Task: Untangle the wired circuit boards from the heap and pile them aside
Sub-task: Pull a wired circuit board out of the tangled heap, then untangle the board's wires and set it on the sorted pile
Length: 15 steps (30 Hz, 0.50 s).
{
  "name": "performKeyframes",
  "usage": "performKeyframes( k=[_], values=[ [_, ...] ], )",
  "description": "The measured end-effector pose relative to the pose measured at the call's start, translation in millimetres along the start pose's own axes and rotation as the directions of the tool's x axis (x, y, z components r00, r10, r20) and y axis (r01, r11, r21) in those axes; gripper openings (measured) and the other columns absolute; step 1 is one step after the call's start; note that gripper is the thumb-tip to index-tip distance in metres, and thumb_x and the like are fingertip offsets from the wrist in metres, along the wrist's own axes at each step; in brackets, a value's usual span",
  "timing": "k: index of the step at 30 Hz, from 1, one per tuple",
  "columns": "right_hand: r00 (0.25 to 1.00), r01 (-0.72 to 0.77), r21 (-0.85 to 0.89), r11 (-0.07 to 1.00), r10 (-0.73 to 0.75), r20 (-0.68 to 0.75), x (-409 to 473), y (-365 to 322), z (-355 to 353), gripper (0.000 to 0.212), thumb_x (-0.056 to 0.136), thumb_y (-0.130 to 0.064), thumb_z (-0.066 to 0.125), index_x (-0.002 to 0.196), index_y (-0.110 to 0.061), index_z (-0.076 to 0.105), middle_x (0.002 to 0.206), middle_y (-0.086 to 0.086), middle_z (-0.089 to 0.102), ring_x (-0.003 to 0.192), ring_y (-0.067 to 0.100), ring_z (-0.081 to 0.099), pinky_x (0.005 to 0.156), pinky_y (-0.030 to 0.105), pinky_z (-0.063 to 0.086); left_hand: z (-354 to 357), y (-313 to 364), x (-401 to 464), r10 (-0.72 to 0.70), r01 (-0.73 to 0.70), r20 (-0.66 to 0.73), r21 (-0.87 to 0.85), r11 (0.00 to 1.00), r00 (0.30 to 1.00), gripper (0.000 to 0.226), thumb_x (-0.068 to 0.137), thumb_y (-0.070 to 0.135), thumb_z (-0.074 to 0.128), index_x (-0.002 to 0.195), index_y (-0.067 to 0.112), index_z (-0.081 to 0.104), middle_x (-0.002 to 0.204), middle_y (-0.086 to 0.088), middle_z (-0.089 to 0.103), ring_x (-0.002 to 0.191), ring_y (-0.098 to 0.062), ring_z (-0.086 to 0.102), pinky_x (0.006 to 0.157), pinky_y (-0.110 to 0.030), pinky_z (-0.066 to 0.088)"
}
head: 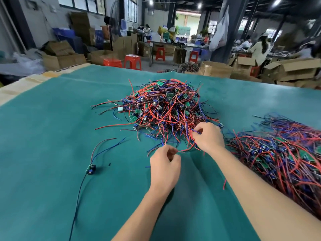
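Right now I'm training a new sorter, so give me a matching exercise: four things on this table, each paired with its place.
Things:
1. tangled heap
2. sorted pile
3. lone wired board
4. left hand

Places:
A. right edge of the table
B. alone, left on the green cloth
C. table centre
D. just below the heap's near edge

Pairs: 1-C, 2-A, 3-B, 4-D

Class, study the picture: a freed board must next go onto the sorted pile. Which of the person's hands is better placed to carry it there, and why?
Probably the right hand. It pinches wires at the near edge of the heap, and the sorted pile lies just to its right. The left hand would have to cross over the right arm.
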State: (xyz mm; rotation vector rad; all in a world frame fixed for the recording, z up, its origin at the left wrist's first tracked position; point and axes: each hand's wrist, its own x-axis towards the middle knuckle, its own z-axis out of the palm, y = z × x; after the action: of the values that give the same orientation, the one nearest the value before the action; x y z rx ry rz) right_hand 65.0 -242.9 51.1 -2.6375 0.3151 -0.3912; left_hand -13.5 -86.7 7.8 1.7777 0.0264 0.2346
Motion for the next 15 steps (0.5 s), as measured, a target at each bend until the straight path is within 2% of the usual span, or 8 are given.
performKeyframes(
  k=[2, 4, 6, 8, 9, 10, 13, 15],
  values=[
    [0.987, 0.042, -0.058, 0.997, -0.051, -0.154, -10.3, -20.5, -5.7, 0.019, 0.088, -0.016, 0.066, 0.103, -0.023, 0.076, 0.112, 0.010, 0.066, 0.110, 0.036, 0.059, 0.090, 0.038, 0.048, 0.5, 1.0, -2.0, 0.028, -0.030, 0.029, 0.053, 0.998, 0.999, 0.015, 0.076, 0.015, 0.052, 0.082, 0.021, 0.065, 0.078, 0.003, 0.068, 0.072, -0.019, 0.067, 0.075, -0.042, 0.056],
    [0.906, 0.316, -0.061, 0.947, -0.321, -0.275, -39.6, -61.4, -5.9, 0.027, 0.082, -0.016, 0.068, 0.108, -0.023, 0.074, 0.108, 0.007, 0.065, 0.105, 0.034, 0.055, 0.091, 0.040, 0.049, 2.8, 0.3, -5.4, 0.075, -0.084, 0.073, 0.125, 0.989, 0.994, 0.014, 0.075, 0.016, 0.054, 0.081, 0.017, 0.066, 0.076, 0.004, 0.067, 0.070, -0.013, 0.061, 0.069, -0.033, 0.051],
    [0.770, 0.625, 0.130, 0.770, -0.635, 0.061, -78.7, -116.2, 7.3, 0.041, 0.080, -0.019, 0.073, 0.121, -0.027, 0.071, 0.114, 0.007, 0.062, 0.109, 0.030, 0.054, 0.097, 0.040, 0.049, 4.2, 0.4, -7.7, 0.046, -0.061, 0.106, 0.143, 0.988, 0.993, 0.018, 0.078, 0.013, 0.058, 0.089, 0.008, 0.071, 0.086, -0.007, 0.071, 0.080, -0.020, 0.064, 0.072, -0.031, 0.050],
    [0.505, 0.648, 0.304, 0.698, -0.693, 0.514, -117.8, -164.1, 34.9, 0.057, 0.082, -0.018, 0.076, 0.136, -0.030, 0.063, 0.132, 0.010, 0.054, 0.125, 0.026, 0.050, 0.109, 0.036, 0.043, 4.3, 0.4, -3.1, 0.063, -0.076, 0.074, 0.193, 0.978, 0.995, 0.016, 0.076, 0.011, 0.061, 0.087, 0.008, 0.072, 0.090, -0.009, 0.072, 0.088, -0.024, 0.066, 0.079, -0.030, 0.048],
    [0.414, 0.694, 0.281, 0.662, -0.687, 0.597, -132.4, -180.5, 48.9, 0.054, 0.084, -0.015, 0.075, 0.135, -0.029, 0.064, 0.135, 0.011, 0.052, 0.128, 0.028, 0.049, 0.109, 0.037, 0.043, 3.5, -0.1, -1.4, 0.085, -0.097, 0.065, 0.204, 0.974, 0.994, 0.013, 0.076, 0.008, 0.063, 0.084, 0.009, 0.072, 0.088, -0.007, 0.072, 0.087, -0.024, 0.065, 0.080, -0.029, 0.046],
    [0.397, 0.737, 0.239, 0.632, -0.691, 0.604, -141.2, -190.8, 58.3, 0.045, 0.085, -0.010, 0.072, 0.127, -0.026, 0.069, 0.130, 0.010, 0.056, 0.125, 0.031, 0.052, 0.104, 0.037, 0.047, 1.9, 0.4, -0.8, 0.102, -0.113, 0.063, 0.197, 0.974, 0.993, 0.012, 0.076, 0.006, 0.063, 0.082, 0.010, 0.072, 0.085, -0.006, 0.071, 0.085, -0.023, 0.064, 0.079, -0.028, 0.045],
    [0.513, 0.708, 0.193, 0.680, -0.682, 0.522, -142.0, -189.6, 59.4, 0.030, 0.082, 0.011, 0.063, 0.095, -0.013, 0.076, 0.107, 0.013, 0.066, 0.096, 0.037, 0.064, 0.073, 0.033, 0.049, 0.5, 2.7, -0.9, 0.096, -0.106, 0.079, 0.141, 0.984, 0.992, 0.019, 0.070, 0.016, 0.055, 0.078, 0.011, 0.071, 0.076, -0.005, 0.070, 0.075, -0.024, 0.065, 0.074, -0.031, 0.050],
    [0.541, 0.706, 0.203, 0.678, -0.702, 0.463, -139.0, -174.9, 38.9, 0.031, 0.081, 0.013, 0.060, 0.089, -0.011, 0.076, 0.104, 0.013, 0.069, 0.094, 0.036, 0.065, 0.075, 0.037, 0.053, 3.7, 2.3, 0.0, 0.080, -0.088, 0.060, 0.152, 0.984, 0.995, 0.017, 0.070, 0.016, 0.056, 0.077, 0.011, 0.071, 0.077, -0.005, 0.071, 0.074, -0.022, 0.064, 0.072, -0.027, 0.049]
  ],
)
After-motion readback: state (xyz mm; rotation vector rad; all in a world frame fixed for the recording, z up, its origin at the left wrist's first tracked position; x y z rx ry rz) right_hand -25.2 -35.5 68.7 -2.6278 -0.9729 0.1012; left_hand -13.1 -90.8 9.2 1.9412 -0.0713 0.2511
